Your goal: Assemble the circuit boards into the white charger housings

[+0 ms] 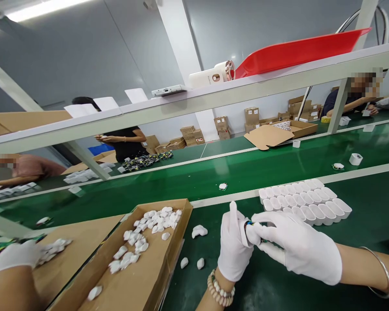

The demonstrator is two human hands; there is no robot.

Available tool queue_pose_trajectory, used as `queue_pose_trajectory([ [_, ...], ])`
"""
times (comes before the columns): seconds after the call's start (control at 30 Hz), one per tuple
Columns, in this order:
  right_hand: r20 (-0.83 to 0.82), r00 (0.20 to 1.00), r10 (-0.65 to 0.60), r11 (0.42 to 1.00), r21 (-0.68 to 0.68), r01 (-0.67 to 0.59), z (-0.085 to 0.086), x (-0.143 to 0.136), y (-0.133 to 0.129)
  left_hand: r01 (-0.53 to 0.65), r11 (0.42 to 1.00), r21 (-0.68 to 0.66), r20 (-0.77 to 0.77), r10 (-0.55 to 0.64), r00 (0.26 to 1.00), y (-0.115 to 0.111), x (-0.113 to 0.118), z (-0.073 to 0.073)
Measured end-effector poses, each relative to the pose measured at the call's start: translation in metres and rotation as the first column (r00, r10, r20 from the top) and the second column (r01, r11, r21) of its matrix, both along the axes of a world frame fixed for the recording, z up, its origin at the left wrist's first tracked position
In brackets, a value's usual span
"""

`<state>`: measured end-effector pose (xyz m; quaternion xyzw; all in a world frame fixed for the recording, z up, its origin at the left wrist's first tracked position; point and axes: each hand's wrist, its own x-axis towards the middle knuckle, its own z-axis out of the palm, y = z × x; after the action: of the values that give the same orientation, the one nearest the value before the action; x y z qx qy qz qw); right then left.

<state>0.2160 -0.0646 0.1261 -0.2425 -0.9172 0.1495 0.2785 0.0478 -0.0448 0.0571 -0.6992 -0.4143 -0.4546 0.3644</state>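
Beaded bracelet on left wrist; gloved left hand mostly closed round small white part, one digit raised, likely steadying it. Gloved right hand half-curled, fingertips pinching same part, probably for finer control. Part sits between hands, above green worktop. White cups in rows, mouths up, easy reach; cardboard tray walls contain loose white pieces

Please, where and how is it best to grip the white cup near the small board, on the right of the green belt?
Probably by the outer walls of the white cup, just below its rim, from above and the near side. It stands upright, mouth up; the small board lies to its left, so that side is less free.
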Motion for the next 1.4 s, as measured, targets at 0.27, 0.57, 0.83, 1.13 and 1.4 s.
queue_pose_trajectory([
  [0.27,0.082,0.996,-0.04,0.996,0.083,0.033,-0.003,-0.001,0.002,0.207,0.969,-0.136,0.22,-0.174,0.96,-0.003,-0.001,-0.008],
  [0.57,-0.149,0.983,0.105,0.898,-0.41,-0.158,-0.004,0.001,0.016,0.806,0.42,-0.416,0.735,-0.366,0.57,-0.023,-0.009,-0.006],
  [0.83,-0.412,0.91,0.05,0.657,-0.672,-0.341,-0.02,-0.003,0.015,0.865,0.251,-0.435,0.806,-0.321,0.498,-0.028,-0.006,-0.001],
  [1.13,-0.643,0.75,-0.154,0.313,-0.752,-0.58,-0.035,-0.017,0.006,0.887,0.182,-0.425,0.862,-0.218,0.458,-0.026,-0.007,-0.015],
  [1.4,-0.476,0.847,-0.235,0.184,-0.878,-0.442,-0.036,-0.02,0.015,0.852,0.252,-0.458,0.839,-0.192,0.508,-0.031,-0.007,-0.014],
])
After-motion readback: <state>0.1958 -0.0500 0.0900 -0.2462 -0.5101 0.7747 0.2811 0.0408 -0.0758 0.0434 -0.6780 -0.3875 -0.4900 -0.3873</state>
